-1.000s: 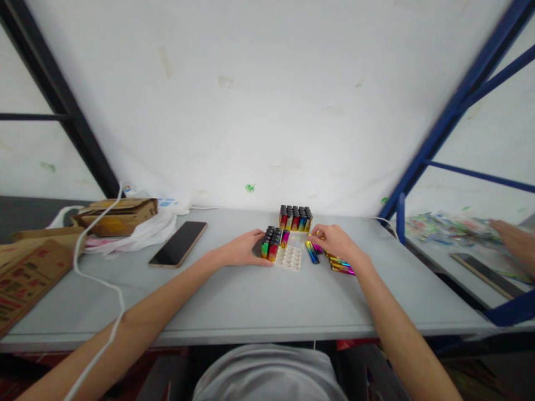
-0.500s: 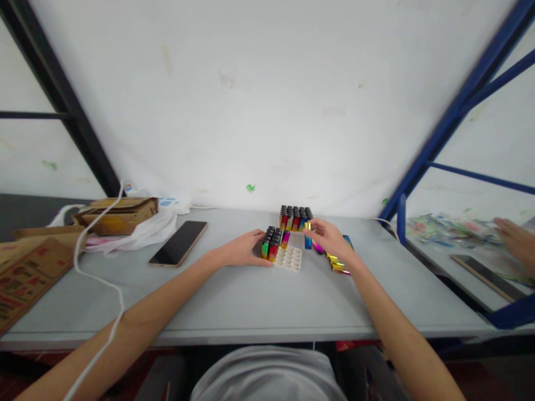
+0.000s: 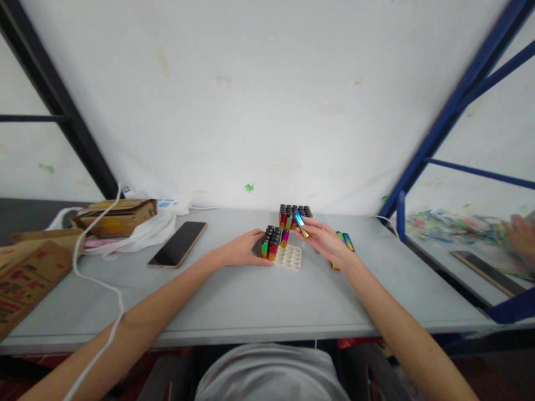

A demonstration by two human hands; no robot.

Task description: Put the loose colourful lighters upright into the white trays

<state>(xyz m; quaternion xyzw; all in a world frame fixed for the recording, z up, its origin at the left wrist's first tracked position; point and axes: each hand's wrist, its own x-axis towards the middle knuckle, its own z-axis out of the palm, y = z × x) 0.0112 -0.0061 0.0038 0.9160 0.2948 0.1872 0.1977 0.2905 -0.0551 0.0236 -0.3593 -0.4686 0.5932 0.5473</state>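
Observation:
My left hand (image 3: 244,249) steadies a white tray (image 3: 292,258) from its left side, thumb at the front and fingers round the back. Upright lighters (image 3: 271,243) with black tops and shiny coloured bodies fill the tray's left part, and a purple one (image 3: 285,238) stands beside them. Round holes show bare on the right. Between the fingertips of my right hand (image 3: 321,236) is a tilted blue-and-gold lighter (image 3: 301,224), raised above the tray's back right. Loose lighters (image 3: 346,240) lie on the table by my right hand, which partly hides them.
Behind the tray stands a full block of lighters (image 3: 288,214) near the wall. A phone (image 3: 178,244) lies to the left, with a white bag (image 3: 156,231) and cardboard boxes (image 3: 37,273) beyond. A white cable (image 3: 119,295) crosses over my left forearm. Blue frame bars (image 3: 434,133) rise at right.
My right hand has lifted the blue-and-gold lighter and tipped it over from upright, moving slightly left. My left hand stays on the tray.

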